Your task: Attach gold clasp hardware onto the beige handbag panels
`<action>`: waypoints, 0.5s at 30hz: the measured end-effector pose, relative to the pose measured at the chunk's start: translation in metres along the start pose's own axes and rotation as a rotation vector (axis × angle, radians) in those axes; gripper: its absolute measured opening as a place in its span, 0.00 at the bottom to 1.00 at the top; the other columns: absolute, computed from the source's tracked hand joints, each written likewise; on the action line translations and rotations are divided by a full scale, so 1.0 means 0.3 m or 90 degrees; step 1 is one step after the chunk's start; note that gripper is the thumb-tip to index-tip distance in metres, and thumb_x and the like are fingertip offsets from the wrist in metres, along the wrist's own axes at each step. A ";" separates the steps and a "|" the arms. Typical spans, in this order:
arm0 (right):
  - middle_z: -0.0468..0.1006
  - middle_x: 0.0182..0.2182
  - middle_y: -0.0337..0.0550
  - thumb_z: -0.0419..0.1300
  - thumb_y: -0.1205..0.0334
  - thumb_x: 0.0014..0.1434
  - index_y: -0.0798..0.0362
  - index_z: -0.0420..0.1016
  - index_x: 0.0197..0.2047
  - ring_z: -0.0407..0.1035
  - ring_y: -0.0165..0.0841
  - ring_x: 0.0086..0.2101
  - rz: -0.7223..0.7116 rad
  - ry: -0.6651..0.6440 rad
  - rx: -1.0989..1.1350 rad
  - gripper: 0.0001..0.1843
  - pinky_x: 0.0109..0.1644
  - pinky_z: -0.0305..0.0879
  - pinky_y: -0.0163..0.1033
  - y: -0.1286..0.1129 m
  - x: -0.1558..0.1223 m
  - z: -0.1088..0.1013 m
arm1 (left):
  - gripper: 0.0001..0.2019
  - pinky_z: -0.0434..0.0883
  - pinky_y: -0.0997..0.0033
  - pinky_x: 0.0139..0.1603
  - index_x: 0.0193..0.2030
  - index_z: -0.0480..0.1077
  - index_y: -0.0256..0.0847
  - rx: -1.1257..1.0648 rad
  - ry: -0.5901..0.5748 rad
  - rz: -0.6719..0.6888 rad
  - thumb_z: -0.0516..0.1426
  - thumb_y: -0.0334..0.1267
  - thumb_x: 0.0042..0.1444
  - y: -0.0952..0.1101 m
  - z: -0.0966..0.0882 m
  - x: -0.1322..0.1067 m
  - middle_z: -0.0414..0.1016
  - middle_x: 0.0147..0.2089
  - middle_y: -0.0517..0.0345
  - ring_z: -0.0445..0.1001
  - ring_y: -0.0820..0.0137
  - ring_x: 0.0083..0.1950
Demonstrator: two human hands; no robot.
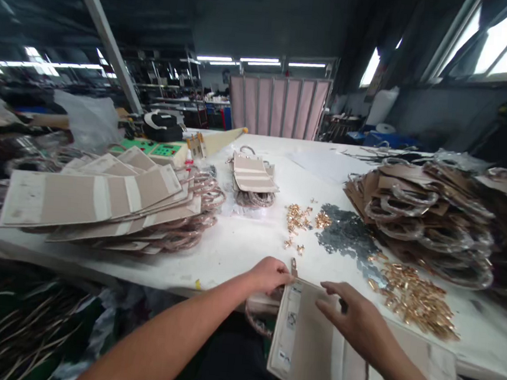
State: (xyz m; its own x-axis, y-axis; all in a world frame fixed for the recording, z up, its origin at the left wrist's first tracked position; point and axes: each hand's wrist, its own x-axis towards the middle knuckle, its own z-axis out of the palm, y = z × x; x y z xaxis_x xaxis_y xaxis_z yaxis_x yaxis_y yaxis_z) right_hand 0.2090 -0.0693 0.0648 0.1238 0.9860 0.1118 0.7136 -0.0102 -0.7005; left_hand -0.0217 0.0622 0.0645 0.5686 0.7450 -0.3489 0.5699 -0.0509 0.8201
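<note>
A beige card-backed pack with a ring handle [310, 349] lies at the near edge of the white table [249, 243], partly over the edge. My left hand [270, 274] is closed at the pack's top left corner, pinching beside a small gold metal clip [293, 267]. Over the top edge of the pack, my right hand [353, 320] rests with its fingers curled. A pile of gold metal clips [417, 296] lies just right of my right hand.
A fanned stack of beige packs with ring handles [101, 200] lies at left. Another heap [433, 211] sits at right, and a small stack [252, 178] in the middle. Loose gold clips [299, 218] and dark flakes [347, 234] are scattered centrally. A folding screen [278, 106] stands behind.
</note>
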 end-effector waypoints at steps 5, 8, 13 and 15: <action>0.88 0.48 0.45 0.65 0.47 0.57 0.39 0.88 0.50 0.81 0.54 0.49 0.010 -0.105 -0.035 0.20 0.57 0.75 0.53 0.128 -0.034 -0.054 | 0.07 0.70 0.69 0.39 0.35 0.82 0.45 0.153 0.046 0.190 0.66 0.45 0.58 0.133 0.004 -0.153 0.83 0.34 0.59 0.80 0.64 0.37; 0.89 0.45 0.45 0.65 0.45 0.59 0.38 0.91 0.43 0.81 0.54 0.48 0.003 -0.159 0.054 0.15 0.55 0.76 0.50 0.065 -0.044 -0.122 | 0.10 0.73 0.63 0.48 0.41 0.83 0.47 0.287 0.173 0.349 0.60 0.44 0.66 0.198 -0.008 -0.263 0.85 0.40 0.54 0.81 0.59 0.43; 0.86 0.31 0.50 0.70 0.36 0.48 0.43 0.91 0.38 0.81 0.51 0.34 0.083 -0.013 0.173 0.23 0.37 0.79 0.46 -0.082 -0.004 -0.258 | 0.26 0.67 0.47 0.71 0.68 0.70 0.50 0.146 0.637 0.450 0.62 0.37 0.63 0.112 0.034 -0.449 0.75 0.66 0.45 0.71 0.51 0.68; 0.76 0.17 0.46 0.70 0.31 0.47 0.50 0.90 0.45 0.71 0.43 0.20 0.139 0.030 0.199 0.33 0.22 0.66 0.42 -0.106 0.038 -0.289 | 0.31 0.69 0.48 0.70 0.72 0.65 0.55 0.002 0.689 0.347 0.63 0.41 0.63 0.021 0.099 -0.482 0.73 0.68 0.46 0.73 0.50 0.68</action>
State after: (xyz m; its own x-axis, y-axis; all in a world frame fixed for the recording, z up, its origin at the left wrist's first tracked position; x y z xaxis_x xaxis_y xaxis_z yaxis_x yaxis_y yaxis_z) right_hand 0.2475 -0.0722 0.1495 0.2864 0.9574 -0.0370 0.4227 -0.1610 -0.8919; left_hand -0.0827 -0.0656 0.1065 -0.0549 0.7962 0.6025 0.4126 -0.5314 0.7399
